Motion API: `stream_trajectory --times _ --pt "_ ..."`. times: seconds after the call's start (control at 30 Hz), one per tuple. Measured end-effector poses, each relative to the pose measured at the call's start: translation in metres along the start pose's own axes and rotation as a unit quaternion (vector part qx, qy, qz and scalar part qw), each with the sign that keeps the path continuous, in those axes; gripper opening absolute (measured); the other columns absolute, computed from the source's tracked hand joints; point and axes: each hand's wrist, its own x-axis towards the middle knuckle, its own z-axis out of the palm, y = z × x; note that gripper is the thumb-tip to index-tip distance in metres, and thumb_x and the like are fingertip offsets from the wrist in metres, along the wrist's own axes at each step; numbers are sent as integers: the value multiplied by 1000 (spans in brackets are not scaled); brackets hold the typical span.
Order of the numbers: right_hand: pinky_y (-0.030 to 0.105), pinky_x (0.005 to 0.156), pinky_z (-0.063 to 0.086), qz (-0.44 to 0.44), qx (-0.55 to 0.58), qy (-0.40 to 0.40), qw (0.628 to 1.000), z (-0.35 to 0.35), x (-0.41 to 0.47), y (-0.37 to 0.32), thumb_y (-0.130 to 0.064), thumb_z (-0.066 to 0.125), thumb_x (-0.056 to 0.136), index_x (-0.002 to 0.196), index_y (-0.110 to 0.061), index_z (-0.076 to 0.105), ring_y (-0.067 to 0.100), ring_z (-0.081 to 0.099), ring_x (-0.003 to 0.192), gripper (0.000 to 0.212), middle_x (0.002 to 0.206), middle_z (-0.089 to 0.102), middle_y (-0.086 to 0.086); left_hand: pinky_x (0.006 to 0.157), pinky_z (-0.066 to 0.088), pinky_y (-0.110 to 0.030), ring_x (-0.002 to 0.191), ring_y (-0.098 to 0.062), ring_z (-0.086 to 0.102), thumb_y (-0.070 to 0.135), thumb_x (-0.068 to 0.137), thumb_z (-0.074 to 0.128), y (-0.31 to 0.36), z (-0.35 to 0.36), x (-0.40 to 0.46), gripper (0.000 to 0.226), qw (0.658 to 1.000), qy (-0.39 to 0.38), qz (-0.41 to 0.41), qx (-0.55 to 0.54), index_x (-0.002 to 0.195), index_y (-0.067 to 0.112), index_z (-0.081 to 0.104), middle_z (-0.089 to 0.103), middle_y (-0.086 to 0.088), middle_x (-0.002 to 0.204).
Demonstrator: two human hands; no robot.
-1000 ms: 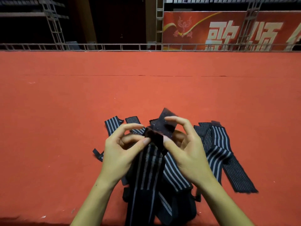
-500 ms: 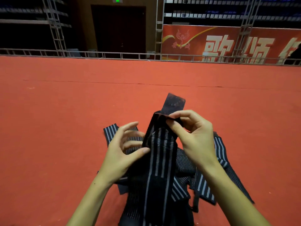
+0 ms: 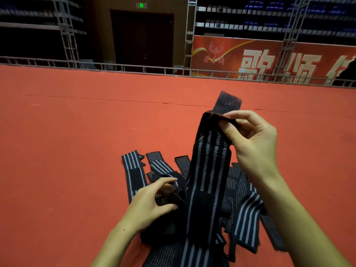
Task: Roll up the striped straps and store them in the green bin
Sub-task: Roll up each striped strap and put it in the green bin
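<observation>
Right hand (image 3: pixel 254 139) pinches the top end of a raised striped strap (image 3: pixel 209 170) between thumb and curled fingers (image 3: pixel 229 130), its dark tab standing above the grip. Left hand (image 3: pixel 152 203), fingers loosely curled, rests on the pile of striped straps (image 3: pixel 244 214) lying on the red carpet (image 3: pixel 67 151); the raised strap hides the pile's middle. Beyond the carpet stand a metal railing (image 3: pixel 134 67), a dark door (image 3: pixel 142 37) and a red banner (image 3: pixel 269 58).

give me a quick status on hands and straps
Right hand pinches the lifted strap near its top end. Left hand low on the strap pile, grip unclear. Nothing rolled; green bin not in view.
</observation>
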Motion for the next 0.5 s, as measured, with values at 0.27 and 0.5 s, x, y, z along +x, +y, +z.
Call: stream_trajectory --times 0.27,0.5 --pt "28 76 58 -20 -1 5 1000 -5 23 -5 -7 79 96 106 -8 74 15 75 84 11 93 81 8 107 54 -40 113 -9 73 23 85 91 22 3 16 65 993 57 53 -84 137 49 62 79 16 110" --pt "37 75 60 -38 -29 27 999 -19 55 -11 -14 80 97 106 -14 73 21 76 84 11 94 80 10 93 57 -48 93 -16 73 26 87 90 8 -9 27 56 992 105 36 -67 131 49 63 75 7 91"
